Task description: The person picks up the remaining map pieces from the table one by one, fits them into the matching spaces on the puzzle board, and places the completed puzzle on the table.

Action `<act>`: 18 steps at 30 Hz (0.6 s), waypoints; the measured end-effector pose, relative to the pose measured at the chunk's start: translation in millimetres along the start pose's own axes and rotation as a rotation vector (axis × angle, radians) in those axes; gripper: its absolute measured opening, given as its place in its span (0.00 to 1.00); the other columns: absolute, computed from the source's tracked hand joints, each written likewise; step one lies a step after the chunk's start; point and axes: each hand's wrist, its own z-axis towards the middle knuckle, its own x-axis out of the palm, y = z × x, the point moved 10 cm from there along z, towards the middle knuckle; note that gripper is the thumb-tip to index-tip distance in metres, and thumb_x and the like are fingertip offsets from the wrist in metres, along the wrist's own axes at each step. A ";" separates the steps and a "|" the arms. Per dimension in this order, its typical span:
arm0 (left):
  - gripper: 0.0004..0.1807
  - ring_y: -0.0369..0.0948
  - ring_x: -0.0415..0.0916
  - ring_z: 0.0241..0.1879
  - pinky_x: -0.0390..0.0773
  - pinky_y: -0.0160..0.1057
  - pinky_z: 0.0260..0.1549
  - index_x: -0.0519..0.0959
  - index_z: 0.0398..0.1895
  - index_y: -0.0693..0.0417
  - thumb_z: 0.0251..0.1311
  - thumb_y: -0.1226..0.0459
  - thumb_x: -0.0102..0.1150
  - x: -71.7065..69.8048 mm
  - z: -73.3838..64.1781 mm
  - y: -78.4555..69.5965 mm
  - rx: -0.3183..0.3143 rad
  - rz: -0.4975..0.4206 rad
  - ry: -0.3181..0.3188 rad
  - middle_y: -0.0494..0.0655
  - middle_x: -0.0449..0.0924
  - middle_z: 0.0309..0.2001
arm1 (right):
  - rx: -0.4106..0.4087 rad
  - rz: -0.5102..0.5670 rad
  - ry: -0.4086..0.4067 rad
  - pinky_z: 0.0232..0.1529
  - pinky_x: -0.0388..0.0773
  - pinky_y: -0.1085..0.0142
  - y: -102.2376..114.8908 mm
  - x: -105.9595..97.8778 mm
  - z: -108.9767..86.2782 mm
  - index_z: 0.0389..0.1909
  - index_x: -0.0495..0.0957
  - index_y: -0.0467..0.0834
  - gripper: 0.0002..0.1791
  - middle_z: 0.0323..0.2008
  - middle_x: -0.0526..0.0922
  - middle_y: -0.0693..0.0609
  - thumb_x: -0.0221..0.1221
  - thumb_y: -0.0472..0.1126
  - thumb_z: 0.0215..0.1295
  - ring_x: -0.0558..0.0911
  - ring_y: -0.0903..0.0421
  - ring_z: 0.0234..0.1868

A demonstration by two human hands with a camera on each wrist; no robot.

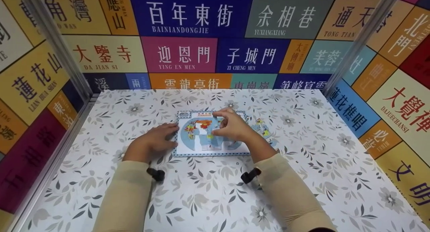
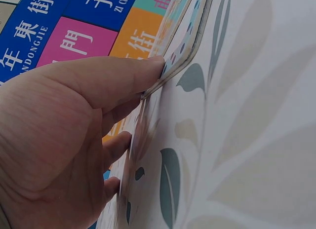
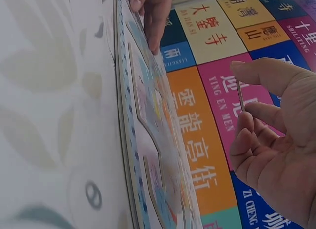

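A world map jigsaw board [image 1: 188,154] with a dotted blue border lies flat on the table, parts of its map showing white gaps. My left hand [image 1: 153,138] rests at the board's left edge, thumb [image 2: 143,73] touching the rim and fingers extended beside it. Above the board, my right hand [image 1: 237,126] pinches a thin jigsaw piece [image 3: 240,95] between thumb and fingertips. The piece is seen edge-on in the right wrist view, held apart from the board. The right hand hides part of the board's upper right area in the head view.
Loose map pieces [image 1: 263,128] lie just right of the board, partly behind the right forearm. The table [image 1: 201,198] wears a floral white cover. Panels with Chinese lettering [image 1: 188,13] enclose the back and sides, with metal posts [image 1: 361,40] at the corners.
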 end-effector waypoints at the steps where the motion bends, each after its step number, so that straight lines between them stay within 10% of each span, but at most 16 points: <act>1: 0.41 0.54 0.36 0.89 0.39 0.68 0.85 0.56 0.86 0.30 0.73 0.46 0.60 0.1 0.3 0.0 0.002 0.001 0.002 0.33 0.44 0.89 | -0.003 -0.004 0.008 0.41 0.80 0.64 2.3 3.6 0.7 0.76 0.74 0.47 0.41 0.70 0.70 0.51 0.78 0.44 0.61 0.79 0.56 0.41; 18: 0.41 0.55 0.37 0.89 0.43 0.70 0.85 0.58 0.86 0.33 0.74 0.46 0.60 0.7 2.2 -2.7 -0.001 0.037 0.017 0.36 0.46 0.89 | -0.063 0.021 0.060 0.43 0.80 0.64 25.4 38.2 3.1 0.77 0.73 0.50 0.42 0.73 0.69 0.50 0.77 0.44 0.62 0.79 0.56 0.42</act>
